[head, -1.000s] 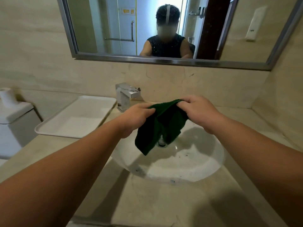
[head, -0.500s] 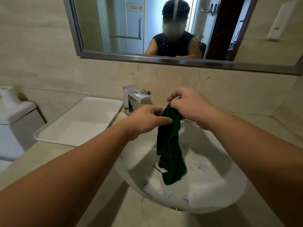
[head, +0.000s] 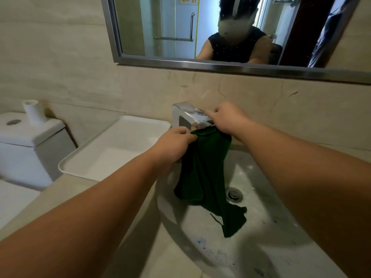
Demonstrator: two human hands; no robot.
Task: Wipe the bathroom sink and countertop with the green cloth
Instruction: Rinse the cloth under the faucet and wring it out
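A dark green cloth (head: pixel 206 177) hangs down into the white sink basin (head: pixel 267 233), its lower corner lying on the basin near the drain (head: pixel 233 194). My left hand (head: pixel 173 144) pinches the cloth's top left edge. My right hand (head: pixel 227 119) rests on the chrome faucet (head: pixel 189 116), fingers on its lever, with the cloth's top right edge tucked under the palm. The beige countertop (head: pixel 66 193) surrounds the basin. Dark specks and a blue smear dot the basin's near side.
A white tray (head: pixel 112 151) sits on the counter left of the faucet. A white toilet tank (head: pixel 30 141) with a paper roll (head: pixel 33 112) stands at far left. A mirror (head: pixel 230 31) hangs above the back wall.
The view has moved closer to the sink. Both hands rose toward the faucet with the cloth; my right hand now lies on the faucet lever, and the cloth hangs longer into the basin.
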